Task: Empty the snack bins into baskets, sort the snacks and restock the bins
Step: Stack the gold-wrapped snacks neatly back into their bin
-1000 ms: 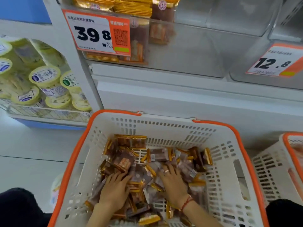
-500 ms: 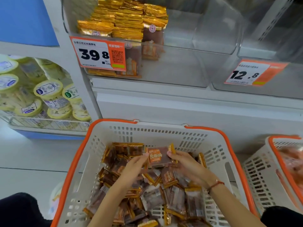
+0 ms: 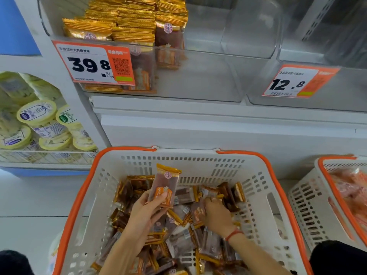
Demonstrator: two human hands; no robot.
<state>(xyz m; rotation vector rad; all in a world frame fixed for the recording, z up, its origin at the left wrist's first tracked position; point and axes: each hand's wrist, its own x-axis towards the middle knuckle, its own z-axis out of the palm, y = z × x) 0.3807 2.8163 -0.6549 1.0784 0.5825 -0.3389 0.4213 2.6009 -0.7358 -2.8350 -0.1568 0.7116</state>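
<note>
A white basket with an orange rim (image 3: 278, 187) sits in front of me, holding several brown-and-gold snack packets (image 3: 184, 241). My left hand (image 3: 147, 211) holds one packet (image 3: 164, 185) upright above the pile, thumb pressed on its orange label. My right hand (image 3: 216, 215) reaches down into the pile, its fingers curled among the packets; what it grips is hidden. Above, a clear bin (image 3: 198, 76) tagged 39.8 holds stacked gold packets (image 3: 127, 22) at its left side.
A second white basket (image 3: 309, 205) with pinkish packets stands at the right. A clear bin (image 3: 327, 104) tagged 12.8 is at upper right. Round yellow-lidded tubs (image 3: 37, 114) fill the shelf at left. My dark knees show at the bottom corners.
Both hands lifted from the pile with one packet between them. Now my left hand alone holds it upright, and my right hand has dropped back into the pile.
</note>
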